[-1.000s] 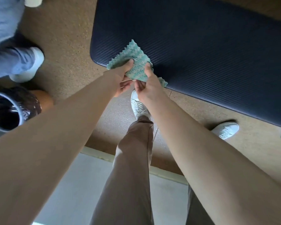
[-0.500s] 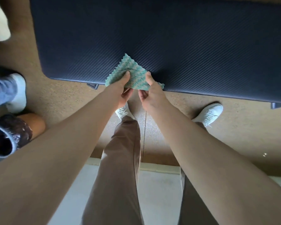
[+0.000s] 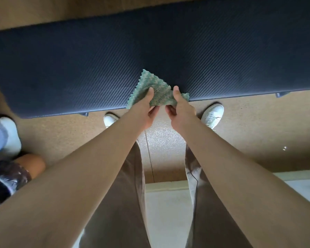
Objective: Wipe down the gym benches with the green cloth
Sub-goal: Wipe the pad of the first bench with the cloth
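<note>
A long dark navy padded gym bench [image 3: 115, 56] with a ribbed cover is seen lying across the speckled tan floor [image 3: 249, 122]. Over its near edge, a small green knitted cloth [image 3: 159, 96] is pinched by the left hand [image 3: 144, 111] and right hand [image 3: 182, 110], thumbs on top. No writing can be read.

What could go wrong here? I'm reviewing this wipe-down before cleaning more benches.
1. Both hands pinch the cloth at the bench's near edge; one corner hangs off, so it may slip to the floor.
2. Held small, the cloth might miss much of the pad.
</note>
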